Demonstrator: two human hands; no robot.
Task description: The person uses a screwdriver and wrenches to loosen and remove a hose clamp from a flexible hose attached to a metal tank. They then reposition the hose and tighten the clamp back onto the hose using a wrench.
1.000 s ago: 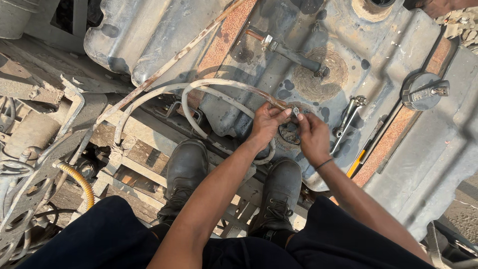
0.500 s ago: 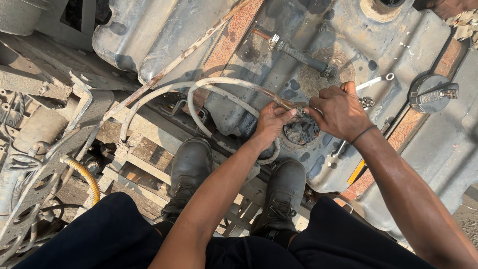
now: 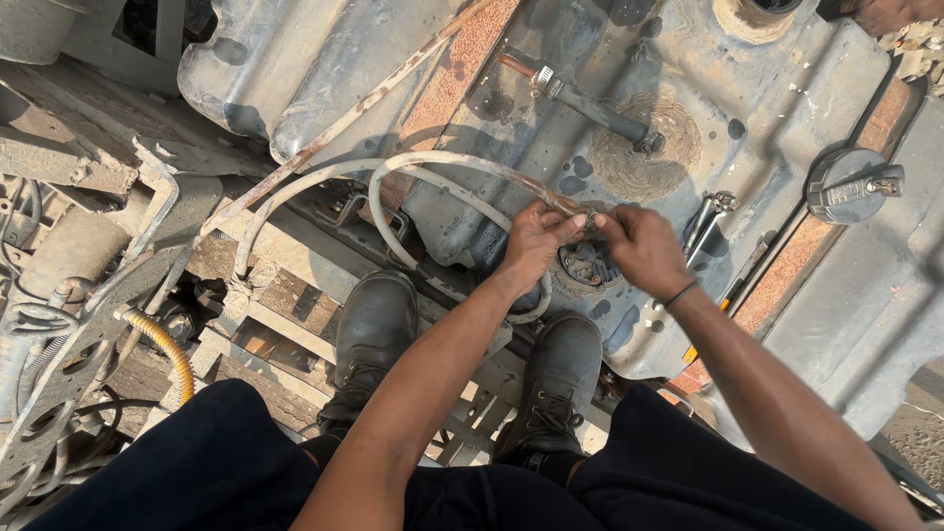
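Observation:
My left hand (image 3: 534, 239) pinches the end of a dirty whitish hose (image 3: 433, 162) that loops over a grey metal tank (image 3: 629, 108). My right hand (image 3: 641, 248) meets it from the right, fingertips closed on a small metal clamp (image 3: 592, 217) at the hose end. Both hands hover just above a round black fitting (image 3: 586, 265) in the tank's top. My two black boots (image 3: 379, 329) stand on wooden slats below.
A pipe stub with a clamp (image 3: 580, 98) lies on the tank. A round cap with a handle (image 3: 848, 184) sits at the right, with loose metal tools (image 3: 710, 218) beside my right hand. A yellow corrugated hose (image 3: 169, 349) and metal parts crowd the left.
My right hand has come back from the tools on the right to the hose end and now meets my left hand there. My left hand has stayed on the hose.

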